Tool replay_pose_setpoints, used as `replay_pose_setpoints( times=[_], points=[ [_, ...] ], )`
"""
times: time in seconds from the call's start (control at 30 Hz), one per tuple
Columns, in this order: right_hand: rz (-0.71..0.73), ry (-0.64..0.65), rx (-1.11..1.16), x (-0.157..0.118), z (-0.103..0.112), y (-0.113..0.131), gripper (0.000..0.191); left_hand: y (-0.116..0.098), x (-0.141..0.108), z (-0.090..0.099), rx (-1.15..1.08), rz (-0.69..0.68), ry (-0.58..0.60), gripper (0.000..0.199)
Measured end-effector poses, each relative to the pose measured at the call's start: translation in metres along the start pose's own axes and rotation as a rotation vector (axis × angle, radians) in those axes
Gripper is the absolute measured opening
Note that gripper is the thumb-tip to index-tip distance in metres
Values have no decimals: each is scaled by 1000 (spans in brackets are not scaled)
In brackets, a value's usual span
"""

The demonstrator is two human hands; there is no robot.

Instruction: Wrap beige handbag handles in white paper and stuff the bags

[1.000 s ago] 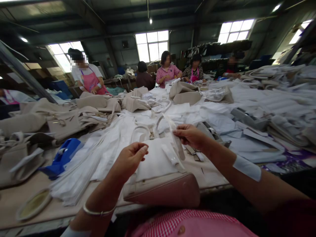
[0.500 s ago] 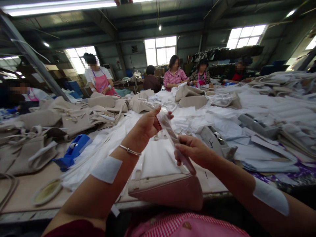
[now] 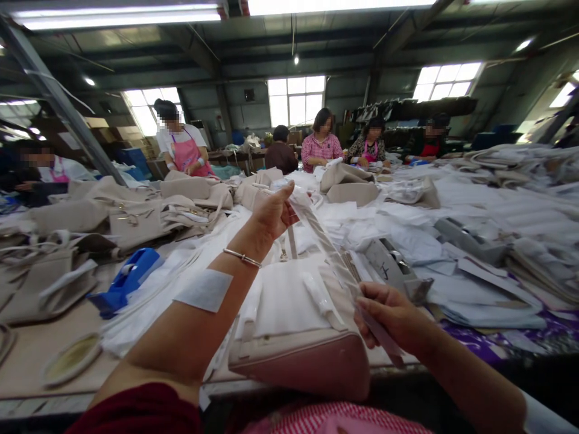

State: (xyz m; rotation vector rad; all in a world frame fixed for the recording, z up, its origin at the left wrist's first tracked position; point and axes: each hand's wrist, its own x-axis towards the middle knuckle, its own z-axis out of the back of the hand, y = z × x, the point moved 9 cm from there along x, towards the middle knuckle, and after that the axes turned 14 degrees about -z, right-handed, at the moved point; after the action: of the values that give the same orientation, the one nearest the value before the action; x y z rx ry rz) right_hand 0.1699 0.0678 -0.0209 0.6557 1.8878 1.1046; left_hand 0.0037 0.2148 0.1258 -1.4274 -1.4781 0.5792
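A long, narrow strip of clear plastic film (image 3: 323, 238) runs slantwise between my hands. My left hand (image 3: 275, 214) is closed on its upper end, with the thumb pointing up. Lower down on the right, my right hand (image 3: 391, 316) pinches the strip, and a loose end hangs below the fingers. Under the strip, a beige handbag (image 3: 298, 358) lies at the table's front edge. White sheeting (image 3: 283, 295) covers its upper side, and its handle ends are wrapped in white. Whether the film is flat or a sleeve, I cannot tell.
A blue tape dispenser (image 3: 129, 280) stands left, a grey tape dispenser (image 3: 393, 265) right, and another grey dispenser (image 3: 468, 238) beyond it. Beige bags (image 3: 136, 223) and white wrapping sheets (image 3: 497, 199) are heaped around. A roll of tape (image 3: 72, 358) lies front left. Several co-workers are across the table.
My right hand has moved right and down, away from my left hand. More of the plastic strip now stretches between them. My left hand has stayed nearly in place.
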Motion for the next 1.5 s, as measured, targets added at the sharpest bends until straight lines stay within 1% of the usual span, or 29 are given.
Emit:
replay_pose_setpoints(
  times=[0.07,0.13,0.17,0.2,0.23,0.27,0.33,0.43,0.47,0.53,0.57,0.6,0.63,0.67,0.7,0.73,0.77,0.8,0.83,0.87,0.9,0.97,1.03,1.1,1.17,1.27,1.33,1.43,1.5],
  points=[
    [25,-23,-52,2,-3,6,34,18,-26,-9,-6,64,76,51],
    [59,-50,-108,6,-8,17,32,42,-60,-23,25,195,198,57],
    [84,-58,-131,9,-12,24,32,53,-77,-28,86,251,260,57],
    [109,-60,-156,12,-17,31,32,61,-91,-31,171,270,308,53],
    [136,-60,-188,16,-21,37,31,65,-101,-32,256,263,337,48],
    [169,-66,-231,20,-24,43,29,66,-106,-32,332,229,337,41],
    [276,-127,-366,27,-25,56,22,57,-106,-26,441,112,262,27],
    [436,-327,-603,37,-8,70,18,31,-98,-8,557,-60,78,19],
    [454,-406,-670,40,1,71,19,22,-96,-2,588,-105,34,20],
    [440,-550,-740,43,21,71,20,6,-96,8,611,-183,-25,21],
    [413,-596,-723,43,29,70,20,0,-97,11,614,-224,-44,21],
    [370,-610,-660,44,35,68,22,-6,-99,14,620,-271,-62,20],
    [302,-575,-550,45,38,62,27,-11,-103,15,634,-316,-75,20],
    [209,-491,-404,48,35,54,33,-14,-107,14,660,-357,-83,20],
    [104,-375,-245,52,27,44,39,-14,-111,12,695,-391,-78,19],
    [11,-251,-93,55,13,35,45,-14,-116,8,734,-418,-55,18],
    [-50,-147,36,57,-1,30,47,-12,-120,2,770,-443,-16,17],
    [-72,-78,133,58,-13,29,46,-8,-124,-5,801,-460,42,15],
    [-62,-54,195,60,-20,31,42,-4,-128,-12,827,-465,112,14],
    [-27,-73,221,63,-23,34,37,2,-132,-18,845,-453,183,13],
    [21,-118,206,64,-22,38,33,7,-135,-21,853,-422,241,13],
    [127,-216,47,66,-19,46,27,17,-138,-18,839,-313,285,17],
    [243,-269,-257,62,-26,55,22,24,-138,-7,795,-196,249,21],
    [361,-305,-593,53,-39,62,23,27,-135,3,744,-111,201,20],
    [458,-336,-833,44,-51,65,21,32,-132,10,680,-40,173,18],
    [562,-377,-995,35,-59,69,18,42,-129,18,558,74,131,26],
    [610,-442,-1083,34,-61,70,18,50,-131,24,503,142,84,31],
    [688,-552,-1194,32,-63,70,18,61,-137,31,417,253,34,33],
    [750,-585,-1227,29,-67,71,20,71,-144,34,344,342,19,34]
  ],
)
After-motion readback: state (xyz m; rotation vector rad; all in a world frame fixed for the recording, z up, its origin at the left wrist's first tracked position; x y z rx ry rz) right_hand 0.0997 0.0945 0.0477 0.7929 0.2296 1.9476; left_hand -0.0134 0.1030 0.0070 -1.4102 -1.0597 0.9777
